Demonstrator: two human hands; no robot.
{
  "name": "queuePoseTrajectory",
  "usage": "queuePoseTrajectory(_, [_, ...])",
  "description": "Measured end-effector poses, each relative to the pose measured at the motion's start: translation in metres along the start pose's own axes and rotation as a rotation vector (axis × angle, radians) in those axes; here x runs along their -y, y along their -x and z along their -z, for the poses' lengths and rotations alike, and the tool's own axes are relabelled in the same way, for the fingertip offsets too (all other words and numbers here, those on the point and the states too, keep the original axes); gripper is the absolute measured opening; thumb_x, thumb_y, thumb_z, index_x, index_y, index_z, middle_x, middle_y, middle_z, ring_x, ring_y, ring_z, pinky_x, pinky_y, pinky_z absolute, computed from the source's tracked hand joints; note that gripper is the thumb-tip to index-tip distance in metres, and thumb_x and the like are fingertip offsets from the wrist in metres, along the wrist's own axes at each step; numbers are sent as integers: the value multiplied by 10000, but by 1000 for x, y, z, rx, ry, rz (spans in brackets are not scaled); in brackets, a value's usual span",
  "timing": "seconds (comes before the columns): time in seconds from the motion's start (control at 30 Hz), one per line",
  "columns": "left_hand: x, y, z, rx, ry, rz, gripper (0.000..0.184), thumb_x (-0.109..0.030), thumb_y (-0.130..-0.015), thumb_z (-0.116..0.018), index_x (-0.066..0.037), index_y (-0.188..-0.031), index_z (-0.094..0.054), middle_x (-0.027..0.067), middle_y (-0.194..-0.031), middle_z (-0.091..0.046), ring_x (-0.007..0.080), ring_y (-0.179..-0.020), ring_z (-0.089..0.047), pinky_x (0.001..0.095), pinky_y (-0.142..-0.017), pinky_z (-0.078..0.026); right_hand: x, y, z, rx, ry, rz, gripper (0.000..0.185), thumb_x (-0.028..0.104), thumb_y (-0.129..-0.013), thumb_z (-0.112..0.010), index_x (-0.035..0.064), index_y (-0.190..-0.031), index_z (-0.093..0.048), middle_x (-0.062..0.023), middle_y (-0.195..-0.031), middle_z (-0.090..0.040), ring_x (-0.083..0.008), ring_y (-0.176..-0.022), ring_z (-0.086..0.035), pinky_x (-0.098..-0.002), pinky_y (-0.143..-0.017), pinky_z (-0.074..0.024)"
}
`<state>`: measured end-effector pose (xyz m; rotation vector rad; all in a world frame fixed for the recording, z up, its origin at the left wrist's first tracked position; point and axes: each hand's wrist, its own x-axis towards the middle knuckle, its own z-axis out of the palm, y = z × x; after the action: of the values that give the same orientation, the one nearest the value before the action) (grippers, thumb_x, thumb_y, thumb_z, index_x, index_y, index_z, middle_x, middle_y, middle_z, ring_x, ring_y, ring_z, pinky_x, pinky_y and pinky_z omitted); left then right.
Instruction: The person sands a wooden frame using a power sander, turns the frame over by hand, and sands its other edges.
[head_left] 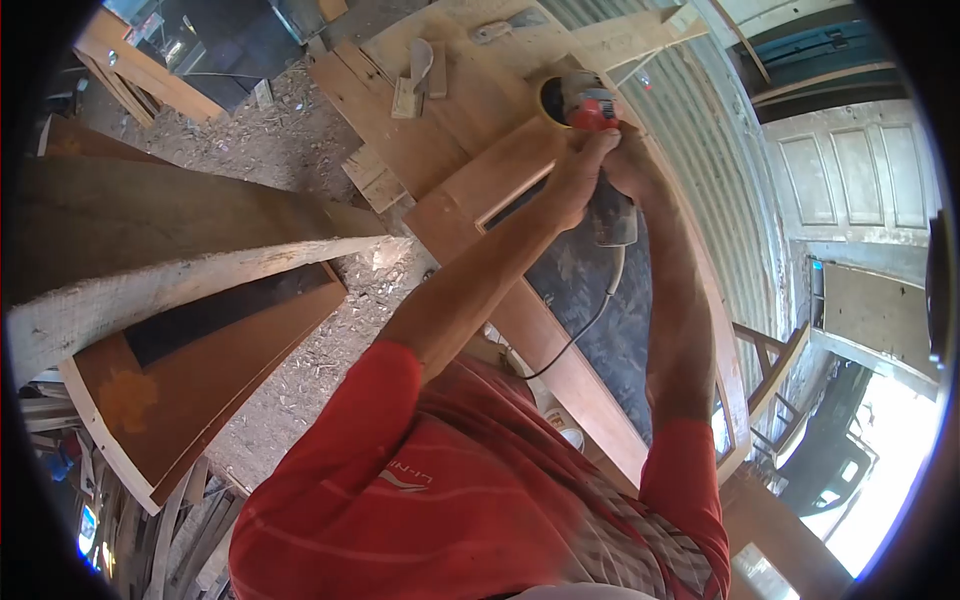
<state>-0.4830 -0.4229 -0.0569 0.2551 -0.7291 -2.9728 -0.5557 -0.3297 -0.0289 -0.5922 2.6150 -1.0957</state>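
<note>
Both my hands are closed around an angle grinder (pixel 614 222) with a red and silver head and a round disc (pixel 553 101) facing left. My left hand (pixel 578 178) grips it from the left, my right hand (pixel 629 163) from the right, near the red part. The disc is at the far end of a reddish wooden frame (pixel 520 155) with a dark inset panel (pixel 590 295); whether it touches the wood I cannot tell. A grey cord (pixel 585 330) runs from the grinder's rear back towards my body. Fingers on the far side are hidden.
A thick wooden beam (pixel 180 225) juts in from the left, above another wooden panel (pixel 215 375). Wood scraps (pixel 408 98) and a dusty tool (pixel 491 32) lie on the worktop's far side. Corrugated metal (pixel 715 140) lines the right. Shavings (pixel 300 400) cover the floor.
</note>
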Motion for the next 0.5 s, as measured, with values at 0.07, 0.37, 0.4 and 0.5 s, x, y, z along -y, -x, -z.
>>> queuePoseTrajectory(0.07, [13,-22,-2,35,-36,-5,298,-255,-991,-701,-55,-1212,-684,14,-1061,-698,107,-955,-671,301,-851,-548,-7,-9,13,-53,-31,14,342,227,-934,-657,-57,-1114,-723,-286,-977,-761,-411,-948,-765,-475,-780,-567])
queuePoseTrajectory(0.37, [33,-58,-24,-2,-164,49,513,-347,-976,-710,-95,-1408,-599,59,-1250,-662,161,-1152,-650,371,-958,-548,-21,-26,46,-22,-94,-146,437,295,-963,-693,-40,-1242,-714,-188,-1083,-772,-246,-1011,-728,-444,-849,-561])
queuePoseTrajectory(0.4, [35,-59,-21,12,-146,12,501,-331,-976,-707,-98,-1407,-601,53,-1253,-660,156,-1160,-644,363,-967,-541,-30,-31,43,-4,-115,-121,445,301,-960,-698,-40,-1246,-714,-189,-1090,-773,-247,-1017,-728,-444,-853,-561])
queuePoseTrajectory(0.5, [33,-60,-14,-21,-141,144,467,-297,-987,-696,-108,-1404,-606,43,-1263,-655,142,-1181,-626,342,-983,-525,-44,-39,43,46,-80,-211,469,307,-955,-709,-41,-1269,-703,-211,-1130,-770,-262,-1065,-731,-447,-880,-556])
